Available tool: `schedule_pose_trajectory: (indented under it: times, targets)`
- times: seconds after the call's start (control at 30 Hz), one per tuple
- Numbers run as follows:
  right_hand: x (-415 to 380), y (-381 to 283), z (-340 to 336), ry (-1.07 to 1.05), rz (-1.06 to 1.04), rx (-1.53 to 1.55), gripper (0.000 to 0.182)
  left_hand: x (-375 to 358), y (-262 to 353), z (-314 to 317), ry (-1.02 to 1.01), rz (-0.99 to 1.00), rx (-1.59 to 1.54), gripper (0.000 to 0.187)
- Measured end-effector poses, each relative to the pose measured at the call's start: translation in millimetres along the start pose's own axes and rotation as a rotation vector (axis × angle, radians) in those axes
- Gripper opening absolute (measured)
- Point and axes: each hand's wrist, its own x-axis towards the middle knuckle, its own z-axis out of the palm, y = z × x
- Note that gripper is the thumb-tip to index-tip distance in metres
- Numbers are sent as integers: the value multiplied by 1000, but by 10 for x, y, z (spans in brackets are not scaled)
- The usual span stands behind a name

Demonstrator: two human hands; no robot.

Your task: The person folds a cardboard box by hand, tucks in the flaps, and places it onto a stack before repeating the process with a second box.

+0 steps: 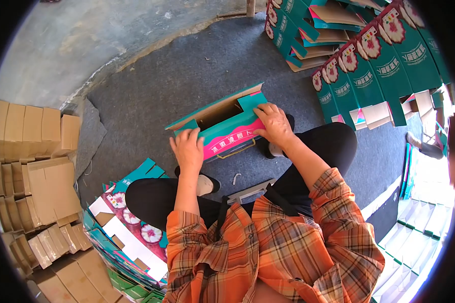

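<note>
Between my legs stands a teal and pink cardboard gift box with white lettering and a thin handle on its front. Its long lid flap is raised at the back, and the brown inside shows through the gap between the end flaps. My left hand grips the box's left end, fingertips over the top edge and thumb down the front. At the other end, my right hand holds the top right corner, its fingers on the teal flap and thumb against the pink front.
Flat printed box blanks are stacked by my left leg. Brown cardboard pieces are piled at the far left. Folded teal boxes stand in rows at upper right. A person's foot shows at the right.
</note>
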Motion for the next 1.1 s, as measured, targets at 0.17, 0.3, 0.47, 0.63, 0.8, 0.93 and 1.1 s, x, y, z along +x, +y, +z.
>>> schedule_pose_trajectory:
  times: [0.17, 0.3, 0.47, 0.63, 0.8, 0.93, 1.1]
  targets:
    - [4, -26, 36, -84, 40, -139, 87, -163, 230, -118, -72, 128, -18, 81]
    - [-13, -167, -13, -166, 97, -228, 91, -236, 285, -38, -144, 171, 74, 101]
    - [-50, -95, 147, -130, 36, -352, 83, -239, 252, 94, -105, 206, 116, 101]
    - [1, -96, 90, -217, 49, -340, 77, -208, 229, 114, -95, 207, 48, 94]
    - [30, -101, 55, -251, 41, -315, 75, -193, 222, 86, -118, 201, 32, 92]
    - [59, -63, 70, -274, 35, -274, 78, -152, 210, 67, -143, 205, 42, 90]
    - [15, -94, 27, -263, 29, -249, 80, -150, 182, 67, -136, 224, 24, 94]
